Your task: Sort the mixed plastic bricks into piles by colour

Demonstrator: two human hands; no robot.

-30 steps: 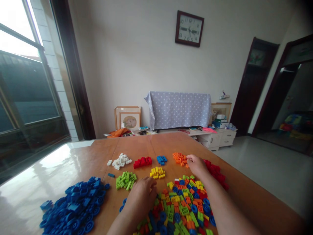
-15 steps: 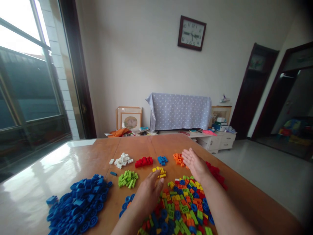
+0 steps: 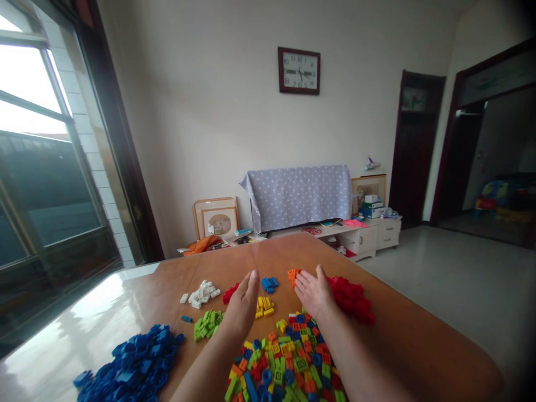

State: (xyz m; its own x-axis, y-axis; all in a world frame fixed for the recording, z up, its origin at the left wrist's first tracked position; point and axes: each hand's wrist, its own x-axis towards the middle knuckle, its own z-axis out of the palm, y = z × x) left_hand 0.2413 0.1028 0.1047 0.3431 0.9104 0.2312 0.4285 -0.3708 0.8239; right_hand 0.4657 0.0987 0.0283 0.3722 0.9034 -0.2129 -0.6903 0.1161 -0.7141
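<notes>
Both of my hands are lifted above a wooden table [image 3: 402,340], fingers stretched out. My left hand [image 3: 242,304] hovers over the small yellow brick pile [image 3: 263,306] and hides part of the small red pile [image 3: 228,293]. My right hand [image 3: 313,291] is open, palm turned inward, just behind the orange pile [image 3: 292,274] and beside the larger red pile [image 3: 350,296]. Below my forearms lies a big mixed heap of coloured bricks [image 3: 285,363]. Neither hand holds anything.
Sorted piles lie around: white bricks [image 3: 201,292], green bricks [image 3: 206,324], small blue bricks [image 3: 268,283], and a large heap of blue wheels and bricks [image 3: 125,363] at the left. A window is on the left; a covered cabinet and a wall clock stand behind the table.
Both hands rose off the brick heap and reached farther away, fingers opening. The left hand moved from the mixed heap up over the yellow and red piles. The view tilted up.
</notes>
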